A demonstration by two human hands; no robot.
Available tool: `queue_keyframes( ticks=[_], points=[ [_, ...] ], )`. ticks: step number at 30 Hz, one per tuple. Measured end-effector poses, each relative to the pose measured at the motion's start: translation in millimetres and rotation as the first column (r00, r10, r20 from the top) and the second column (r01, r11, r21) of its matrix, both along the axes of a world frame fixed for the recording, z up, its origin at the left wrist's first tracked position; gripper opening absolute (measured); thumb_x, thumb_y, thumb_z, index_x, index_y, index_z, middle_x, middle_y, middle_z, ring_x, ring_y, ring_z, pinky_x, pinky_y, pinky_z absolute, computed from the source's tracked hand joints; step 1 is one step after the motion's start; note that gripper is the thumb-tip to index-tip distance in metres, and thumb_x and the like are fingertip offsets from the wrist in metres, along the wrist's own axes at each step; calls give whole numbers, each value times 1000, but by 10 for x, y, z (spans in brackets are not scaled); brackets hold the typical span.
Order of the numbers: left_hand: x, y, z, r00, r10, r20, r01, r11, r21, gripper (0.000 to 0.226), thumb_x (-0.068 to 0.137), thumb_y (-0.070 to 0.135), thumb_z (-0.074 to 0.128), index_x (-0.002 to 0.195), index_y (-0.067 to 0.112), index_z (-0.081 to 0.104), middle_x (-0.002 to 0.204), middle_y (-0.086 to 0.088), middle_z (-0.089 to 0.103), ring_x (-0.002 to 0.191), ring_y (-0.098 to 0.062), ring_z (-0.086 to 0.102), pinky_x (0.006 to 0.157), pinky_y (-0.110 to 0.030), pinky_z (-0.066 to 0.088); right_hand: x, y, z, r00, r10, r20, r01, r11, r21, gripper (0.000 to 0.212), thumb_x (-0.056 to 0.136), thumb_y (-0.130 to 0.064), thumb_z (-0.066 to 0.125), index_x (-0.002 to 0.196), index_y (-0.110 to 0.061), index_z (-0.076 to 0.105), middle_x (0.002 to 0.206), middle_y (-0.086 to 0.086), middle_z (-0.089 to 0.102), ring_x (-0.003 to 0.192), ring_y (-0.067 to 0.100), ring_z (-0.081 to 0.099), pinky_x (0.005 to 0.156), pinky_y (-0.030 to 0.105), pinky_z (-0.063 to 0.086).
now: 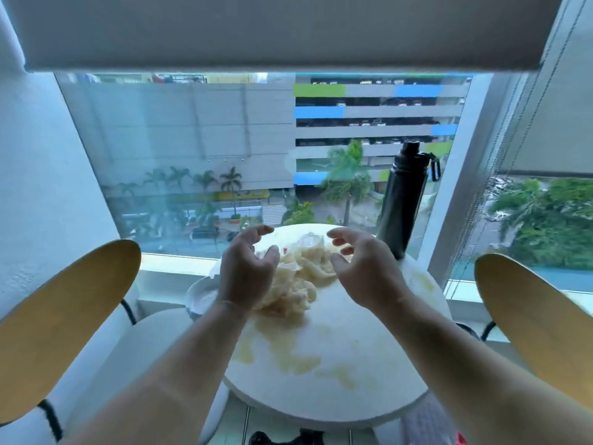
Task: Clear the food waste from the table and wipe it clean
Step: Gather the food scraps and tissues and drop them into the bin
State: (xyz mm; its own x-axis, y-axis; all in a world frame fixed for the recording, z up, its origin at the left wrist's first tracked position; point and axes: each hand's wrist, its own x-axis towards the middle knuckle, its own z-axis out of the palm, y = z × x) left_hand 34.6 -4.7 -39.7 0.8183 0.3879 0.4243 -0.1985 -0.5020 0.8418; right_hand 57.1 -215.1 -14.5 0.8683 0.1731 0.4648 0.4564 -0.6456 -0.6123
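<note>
Head view, near to far: two bare forearms reach forward over a round white bench (369, 393) whose nearer surface carries yellowish smears of food residue (288, 354), spread from the left edge toward the centre. Flanking the bench, two yellow chair backs (57, 316) stand at the left and right edges of the view. At mid-bench lies a crumpled, pale yellow-stained wad of paper (298, 277), heaped with a thin clear wrapper at its far side; what it encloses cannot be told. The left hand (247, 268) sits at the wad's left side with fingers (260, 232) curled and spread apart, thumb close to or touching the wad's edge, gripping nothing firmly. The right hand (362, 268) hovers at the wad's right side, likewise open and cupped, fingers arched above the paper and holding nothing. A white plate (200, 297) projects from beneath the left wrist at the bench's left rim. Farther back on the right, a tall black bottle (404, 200) with a loop-handled cap stands upright near the bench's far edge. Beyond it, a window (192, 149) under a half-lowered blind shows a street, palms and a parking structure.
</note>
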Motion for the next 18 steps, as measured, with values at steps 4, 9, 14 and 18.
queue_keyframes(
  ticks=[4, 9, 14, 18],
  points=[
    [280, -278, -19, 1000, -18, 4, 18, 999, 27, 35, 82, 31, 65, 116, 28, 73, 115, 8, 75, 111, -12, 68, 105, -39, 53, 285, -276, -37, 1000, -7, -7, 8, 1000, 12, 38, 91, -15, 69, 129, -20, 71, 113, -4, 74, 100, 14, 69, 97, 33, 55],
    [510, -409, -1, 998, -66, 9, 64, 992, 113, 34, 84, 25, 67, 117, 23, 74, 118, 10, 74, 113, -8, 66, 107, -35, 51, 541, -477, -94, 996, -60, -64, 62, 998, 29, 39, 91, -13, 67, 130, -20, 71, 115, -4, 75, 96, 14, 69, 96, 34, 57],
    [734, -479, 88, 989, -112, -100, 138, 940, 313, 35, 87, 12, 71, 120, 20, 75, 127, 3, 73, 111, -15, 66, 109, -25, 43, 675, -608, -176, 984, -127, -123, 131, 991, 24, 43, 92, -7, 61, 132, -20, 70, 119, -2, 74, 107, 17, 69, 101, 34, 53],
    [908, -543, 99, 914, 16, -404, 234, 793, 562, 56, 88, 24, 65, 144, 27, 60, 149, -1, 55, 140, -28, 43, 118, -43, 41, 801, -711, -203, 971, -163, -174, 167, 986, 12, 43, 96, -4, 54, 132, -19, 70, 118, -1, 75, 107, 15, 68, 91, 23, 48]
  ],
)
